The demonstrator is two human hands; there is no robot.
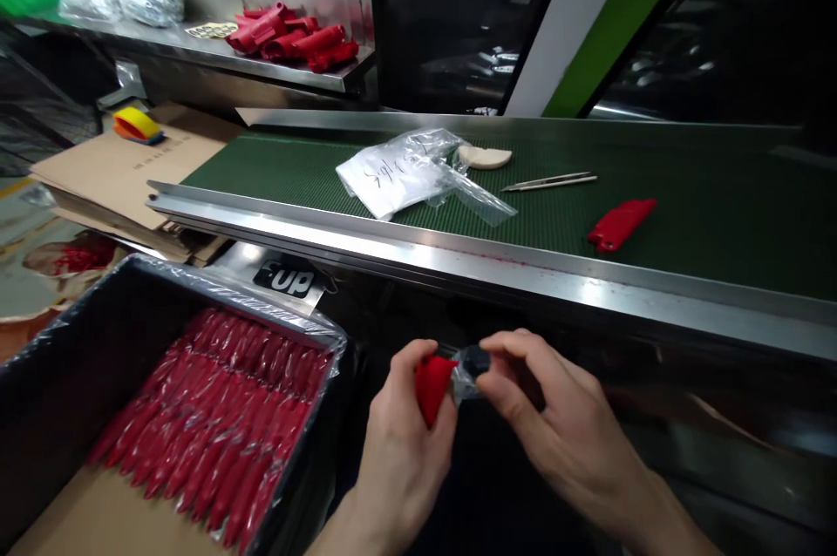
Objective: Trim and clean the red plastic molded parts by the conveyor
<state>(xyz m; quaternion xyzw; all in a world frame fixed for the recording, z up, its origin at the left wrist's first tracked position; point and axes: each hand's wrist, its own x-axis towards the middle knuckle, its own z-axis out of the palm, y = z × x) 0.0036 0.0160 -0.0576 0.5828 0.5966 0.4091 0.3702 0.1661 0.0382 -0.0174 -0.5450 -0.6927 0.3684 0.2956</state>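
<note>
My left hand [400, 443] grips a red plastic part [432, 383] low in the middle of the head view. My right hand [546, 417] pinches a small dark cap wrapped in clear film [472, 362] right against the top of that red part. Both hands are below the steel rail [458, 255] of a green conveyor belt [706, 207]. On the belt lie another red part [620, 223], a clear plastic bag with a written label [409, 172], metal tweezers [549, 182] and a pale flat piece [485, 157].
At lower left a box lined with dark plastic [85, 338] holds several rows of red parts [215, 417]. A steel shelf [196, 46] at the back left carries more red parts [294, 37] and plastic bags. Flat cardboard [118, 172] and a yellow tape holder [137, 125] lie left of the belt.
</note>
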